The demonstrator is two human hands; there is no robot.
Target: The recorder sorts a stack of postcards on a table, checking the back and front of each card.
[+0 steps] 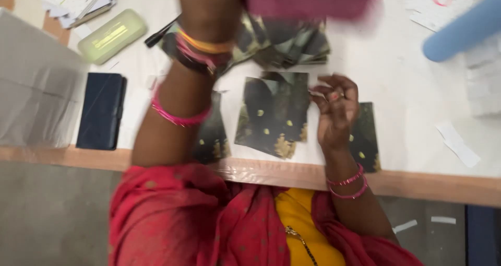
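Bright even overhead light, soft shadows on the white paper-covered table (407, 88). Heavy motion blur on raised left forearm with bangles (193, 52); whole frame soft.

Three dark cloth squares (271, 114) laid flat, one stack (292, 41), one green case (111, 35), one dark wallet (101, 110)

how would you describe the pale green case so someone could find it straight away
Start at the white-covered table and go to its far left corner. There, below a stack of white papers, lies the pale green rounded oblong case, set at a slant. The flat dark blue wallet nearer the edge is rectangular, not rounded.
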